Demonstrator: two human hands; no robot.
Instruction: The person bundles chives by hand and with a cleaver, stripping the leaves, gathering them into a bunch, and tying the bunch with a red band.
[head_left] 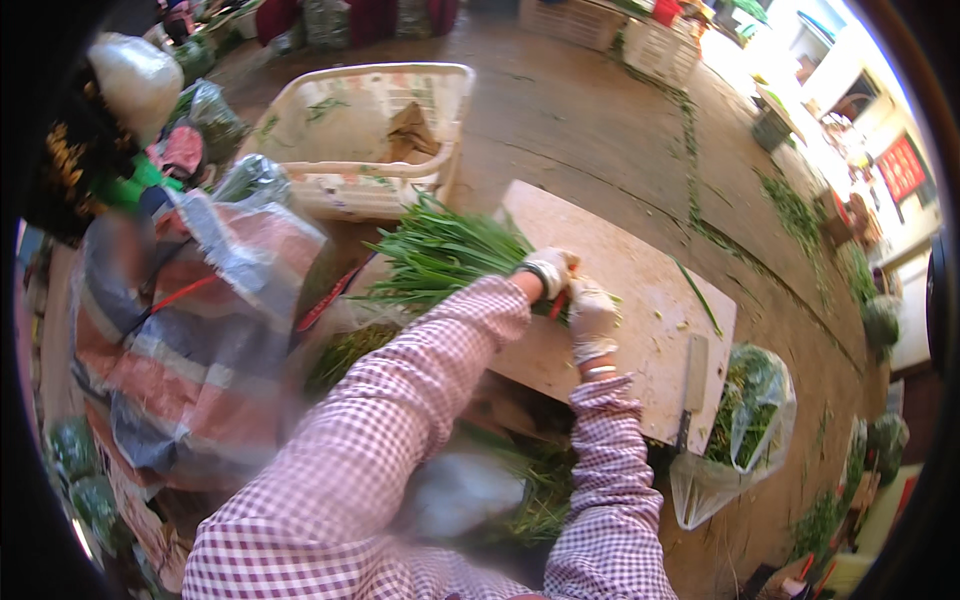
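At the board's near right edge a cleaver is laid, with a clear bag of greens just beyond that edge. At mid-board, the right hand and left hand, both gloved, are clenched around the stem end of a bundle of green chives, a red tie seemingly pinched between them. If the grip is loosened, stalks could be spilled off the far left edge toward the white crate.

A worn, brownish concrete floor fills most of the view, littered with trails of green leaf scraps. A white plastic crate stands on it. More crates line the far edge. At the upper right, bright daylight washes over a pale wall that carries a red sign.
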